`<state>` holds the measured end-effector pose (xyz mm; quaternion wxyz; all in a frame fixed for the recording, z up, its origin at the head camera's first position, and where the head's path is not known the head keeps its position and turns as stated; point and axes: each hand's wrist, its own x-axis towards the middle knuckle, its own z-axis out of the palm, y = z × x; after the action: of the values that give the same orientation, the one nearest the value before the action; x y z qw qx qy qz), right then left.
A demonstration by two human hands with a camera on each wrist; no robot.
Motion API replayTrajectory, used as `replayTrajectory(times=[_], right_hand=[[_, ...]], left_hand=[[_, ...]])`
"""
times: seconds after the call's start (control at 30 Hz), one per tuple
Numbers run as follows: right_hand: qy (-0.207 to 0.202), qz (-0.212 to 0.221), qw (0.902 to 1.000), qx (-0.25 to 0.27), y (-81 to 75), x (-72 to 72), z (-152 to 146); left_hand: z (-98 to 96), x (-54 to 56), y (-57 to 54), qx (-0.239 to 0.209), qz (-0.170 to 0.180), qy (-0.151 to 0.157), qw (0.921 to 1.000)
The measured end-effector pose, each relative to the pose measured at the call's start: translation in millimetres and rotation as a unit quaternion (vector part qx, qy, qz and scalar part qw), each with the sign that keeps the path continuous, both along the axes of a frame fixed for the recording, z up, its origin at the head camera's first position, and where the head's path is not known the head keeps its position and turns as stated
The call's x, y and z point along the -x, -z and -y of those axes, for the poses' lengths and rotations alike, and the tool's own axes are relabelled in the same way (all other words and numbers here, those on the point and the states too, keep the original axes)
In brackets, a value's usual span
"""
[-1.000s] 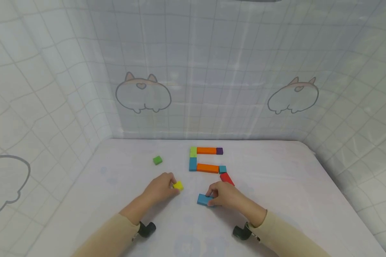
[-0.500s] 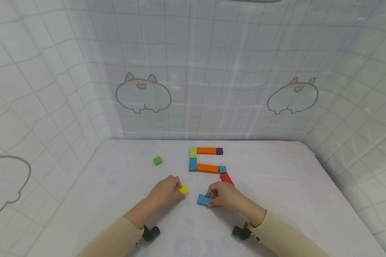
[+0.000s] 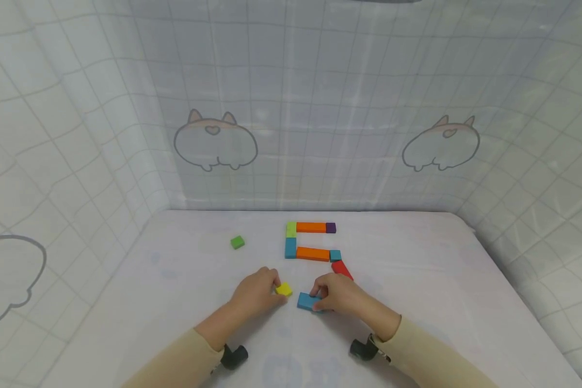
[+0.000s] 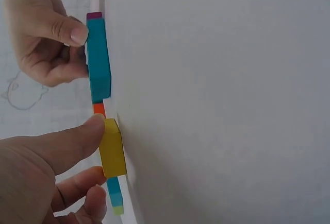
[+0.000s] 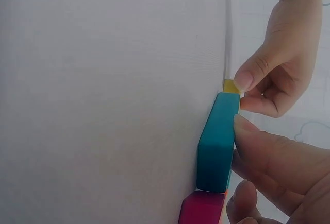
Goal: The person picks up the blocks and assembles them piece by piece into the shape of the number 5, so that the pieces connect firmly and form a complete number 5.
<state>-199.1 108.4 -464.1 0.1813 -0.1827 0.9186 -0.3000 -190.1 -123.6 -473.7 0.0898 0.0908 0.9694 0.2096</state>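
My left hand (image 3: 256, 292) pinches a small yellow block (image 3: 284, 290) between thumb and fingers, low over the white table. Just right of it, my right hand (image 3: 343, 295) pinches a longer blue block (image 3: 305, 301) by its right part; the thumb and fingers cover that end in the head view. A short gap separates the two blocks there. In the left wrist view the yellow block (image 4: 112, 149) stands close to the blue one (image 4: 99, 59). A magenta-looking block (image 5: 202, 208) sits at the blue block's near end in the right wrist view.
Behind the hands, lime (image 3: 291, 229), blue (image 3: 290, 248), orange (image 3: 312, 254), teal (image 3: 335, 255) and purple (image 3: 331, 227) blocks form joined rows. A red block (image 3: 341, 269) slants down toward my right hand. One green block (image 3: 237, 242) lies alone at left. Curtains surround the table.
My left hand has moved right and slightly toward me with the yellow block, bringing it near the blue block. My right hand and the blue block have stayed in place.
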Motion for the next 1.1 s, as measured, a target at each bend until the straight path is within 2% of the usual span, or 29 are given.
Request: replayTrajectory(times=[0.17,0.23,0.47,0.57,0.8,1.1], right_hand=[[-0.004,0.002,1.0000,0.000,-0.4,1.5,0],[-0.006,0.000,1.0000,0.001,-0.6,2.0,0],[-0.003,-0.001,1.0000,-0.003,0.4,2.6,0],[-0.004,0.000,1.0000,-0.003,0.3,2.2,-1],[-0.005,-0.002,1.0000,-0.001,-0.6,2.5,-1],[0.000,0.010,0.9999,0.005,0.3,1.9,-1]], left_hand=[[0.3,1.0,0.2,0.003,0.002,-0.004,1.0000],[2.6,2.9,-0.1,-0.005,0.006,0.004,1.0000],[12.4,12.2,-2.8,-0.038,0.029,0.073,0.9962],[12.8,14.2,-4.1,-0.037,0.036,0.086,0.9950],[9.3,17.0,1.2,-0.047,0.035,0.086,0.9946],[0.6,11.8,-0.4,-0.047,0.038,0.080,0.9950]])
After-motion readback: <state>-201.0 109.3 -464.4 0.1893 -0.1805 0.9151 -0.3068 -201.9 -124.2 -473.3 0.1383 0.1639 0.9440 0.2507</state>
